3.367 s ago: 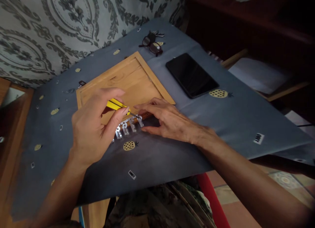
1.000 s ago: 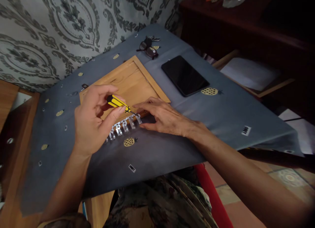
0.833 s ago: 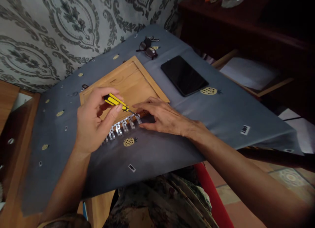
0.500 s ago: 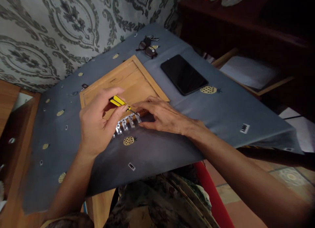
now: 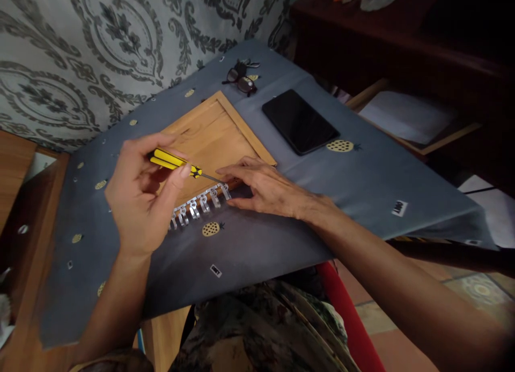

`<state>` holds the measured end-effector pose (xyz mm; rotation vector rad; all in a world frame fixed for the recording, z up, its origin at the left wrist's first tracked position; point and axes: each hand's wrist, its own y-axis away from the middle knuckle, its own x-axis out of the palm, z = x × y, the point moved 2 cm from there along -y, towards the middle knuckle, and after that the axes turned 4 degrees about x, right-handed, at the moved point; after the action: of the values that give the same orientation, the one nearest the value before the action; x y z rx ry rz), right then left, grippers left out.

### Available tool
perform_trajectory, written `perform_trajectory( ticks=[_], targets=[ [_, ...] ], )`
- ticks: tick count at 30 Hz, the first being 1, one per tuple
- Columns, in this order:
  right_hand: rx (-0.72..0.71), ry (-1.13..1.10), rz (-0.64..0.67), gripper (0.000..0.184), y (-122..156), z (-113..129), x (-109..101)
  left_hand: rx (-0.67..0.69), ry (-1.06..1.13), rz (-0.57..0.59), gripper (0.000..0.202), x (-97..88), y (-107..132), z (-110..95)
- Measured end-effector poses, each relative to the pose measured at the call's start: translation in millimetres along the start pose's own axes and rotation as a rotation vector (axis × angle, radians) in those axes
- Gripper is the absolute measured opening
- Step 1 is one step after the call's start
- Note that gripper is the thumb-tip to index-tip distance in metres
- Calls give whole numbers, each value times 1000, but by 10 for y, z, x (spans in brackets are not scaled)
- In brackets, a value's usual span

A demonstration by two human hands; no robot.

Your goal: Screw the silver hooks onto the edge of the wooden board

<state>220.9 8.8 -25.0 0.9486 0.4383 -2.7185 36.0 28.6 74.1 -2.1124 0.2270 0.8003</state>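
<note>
My left hand (image 5: 140,192) pinches a yellow-and-black screwdriver (image 5: 173,160) by its handle. Its thin shaft slants down to the right, with the tip close to the right end of a silver hook rail (image 5: 204,201). That rail carries several metal hooks and lies along the near edge of a framed wooden board (image 5: 213,131). My right hand (image 5: 261,187) rests at the board's near right corner, thumb and fingers closed around the rail's right end. Whether the screwdriver tip touches a screw there is too small to tell.
A black tablet or large phone (image 5: 300,121) lies right of the board. Sunglasses (image 5: 241,81) and keys (image 5: 251,65) sit at the far end of the grey pineapple-print tablecloth (image 5: 281,243). A patterned curtain (image 5: 120,45) hangs behind; dark furniture (image 5: 382,50) stands at the right.
My left hand has moved back to the left with the screwdriver, showing more of its shaft and of the hook rail. My right hand has stayed in place.
</note>
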Motion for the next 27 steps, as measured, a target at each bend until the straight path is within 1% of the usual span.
perform_trajectory(
  ticks=[2, 7, 17, 27],
  targets=[
    [2, -1, -2, 56, 0, -1, -1, 2, -13, -7, 27, -8, -3, 11],
    [7, 14, -3, 58, -2, -7, 2, -40, -34, 56, 28, 10, 38, 79],
    [-20, -4, -9, 55, 2, -7, -2, -53, 11, 28, 32, 62, 74, 127],
    [-9, -4, -1, 53, -6, -9, 8, -47, -79, 50, 26, 50, 77, 123]
  ],
)
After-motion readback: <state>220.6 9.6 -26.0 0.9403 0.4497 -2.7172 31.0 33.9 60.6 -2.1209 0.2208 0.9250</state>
